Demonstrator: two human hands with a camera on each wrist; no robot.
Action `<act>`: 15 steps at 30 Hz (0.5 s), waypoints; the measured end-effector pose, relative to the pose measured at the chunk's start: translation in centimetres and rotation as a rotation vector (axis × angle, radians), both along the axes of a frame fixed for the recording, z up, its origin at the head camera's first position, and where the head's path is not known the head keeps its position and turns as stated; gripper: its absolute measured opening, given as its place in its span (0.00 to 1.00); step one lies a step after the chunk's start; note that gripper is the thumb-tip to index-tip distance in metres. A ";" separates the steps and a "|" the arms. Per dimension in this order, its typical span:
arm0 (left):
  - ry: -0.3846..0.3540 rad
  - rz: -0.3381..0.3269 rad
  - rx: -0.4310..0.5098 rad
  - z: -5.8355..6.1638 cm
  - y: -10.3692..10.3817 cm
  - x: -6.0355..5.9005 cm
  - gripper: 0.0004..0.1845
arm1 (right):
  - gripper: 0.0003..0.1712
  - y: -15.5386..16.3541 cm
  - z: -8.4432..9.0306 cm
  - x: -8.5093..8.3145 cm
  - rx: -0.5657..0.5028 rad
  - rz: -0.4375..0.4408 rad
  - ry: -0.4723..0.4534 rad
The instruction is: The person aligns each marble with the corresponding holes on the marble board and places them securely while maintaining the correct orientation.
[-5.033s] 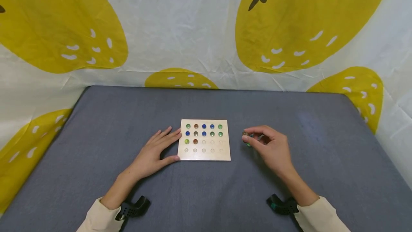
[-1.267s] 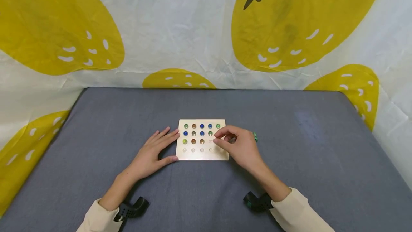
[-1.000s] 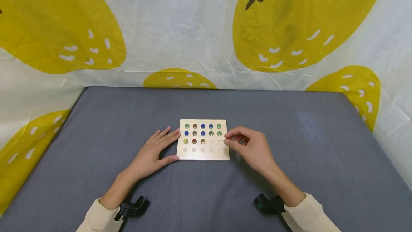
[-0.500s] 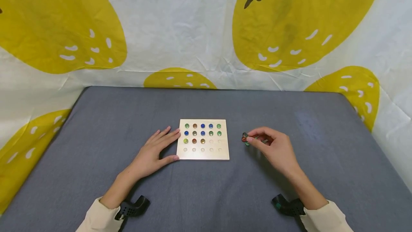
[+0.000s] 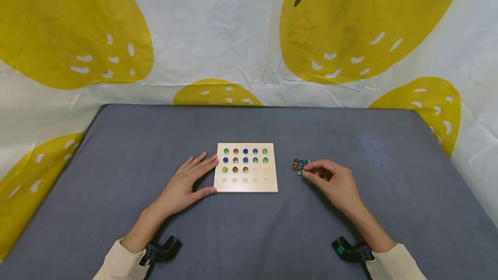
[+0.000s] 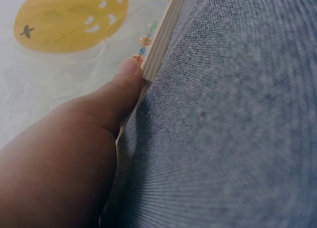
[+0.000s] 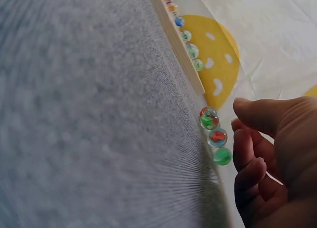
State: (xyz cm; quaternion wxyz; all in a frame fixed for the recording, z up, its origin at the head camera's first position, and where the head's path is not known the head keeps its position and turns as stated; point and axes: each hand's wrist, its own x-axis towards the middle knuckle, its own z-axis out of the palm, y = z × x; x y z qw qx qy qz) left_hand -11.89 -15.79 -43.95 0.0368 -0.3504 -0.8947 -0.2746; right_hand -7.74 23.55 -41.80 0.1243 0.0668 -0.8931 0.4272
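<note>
A pale wooden board (image 5: 246, 187) with rows of round hollows lies on the table. Glass marbles fill its two far rows; three more, including a red-brown marble (image 5: 235, 170), sit at the left of the third row. Spread fingers of my left hand (image 5: 182, 189) touch the board's left edge; in the left wrist view the thumb (image 6: 130, 67) lies against it. To the right of the board, my right hand (image 5: 336, 182) has its fingertips at a cluster of loose marbles (image 5: 295, 167). The right wrist view shows no marble between thumb and forefinger; part of the cluster is hidden.
Grey cloth (image 5: 249, 237) covers the table. A white curtain with yellow fruit shapes (image 5: 369, 25) hangs behind and at both sides. Each wrist wears a black camera mount, such as the right one (image 5: 352, 250).
A third marble has joined the board's third row since the oldest frame. My right hand has moved from over the board back right to the loose marbles. The left hand stays put.
</note>
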 end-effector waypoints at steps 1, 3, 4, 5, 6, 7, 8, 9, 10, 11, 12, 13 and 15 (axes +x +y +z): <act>0.001 -0.001 0.000 0.0 0.0 0.0 0.39 | 0.05 0.1 -0.2 0.0 -0.005 0.003 0.012; -0.006 -0.003 -0.001 0.2 0.1 0.0 0.39 | 0.06 0.2 -0.6 -0.1 -0.019 0.009 0.037; -0.008 -0.003 -0.001 0.2 0.1 0.0 0.39 | 0.07 0.2 -0.8 -0.1 -0.027 0.013 0.050; -0.009 -0.003 -0.003 0.3 0.1 0.0 0.39 | 0.07 0.3 -0.9 -0.1 -0.032 0.016 0.063; -0.011 -0.003 -0.004 0.3 0.1 0.0 0.39 | 0.07 0.3 -1.0 -0.2 -0.040 0.020 0.075; -0.012 -0.002 -0.005 0.3 0.1 0.0 0.39 | 0.08 0.2 -1.1 -0.2 -0.045 0.025 0.087; -0.014 0.000 -0.005 0.3 0.1 0.0 0.39 | 0.09 0.2 -1.2 -0.2 -0.046 0.036 0.102; -0.014 0.000 -0.006 0.3 0.1 -0.1 0.39 | 0.09 0.2 -1.3 -0.2 -0.045 0.051 0.115; -0.013 0.001 -0.006 0.2 0.0 -0.1 0.39 | 0.10 0.1 -1.3 -0.2 -0.043 0.067 0.127; -0.012 0.002 -0.007 0.2 0.0 -0.1 0.39 | 0.10 0.1 -1.2 -0.2 -0.039 0.084 0.137; -0.012 0.002 -0.007 0.2 0.0 -0.1 0.39 | 0.11 0.0 -1.2 -0.2 -0.034 0.101 0.146; -0.012 0.002 -0.007 0.1 0.0 -0.1 0.39 | 0.11 -0.1 -1.1 -0.1 -0.028 0.118 0.156; -0.011 0.001 -0.008 0.1 0.0 -0.2 0.39 | 0.12 -0.3 -0.6 0.0 -0.028 0.141 0.169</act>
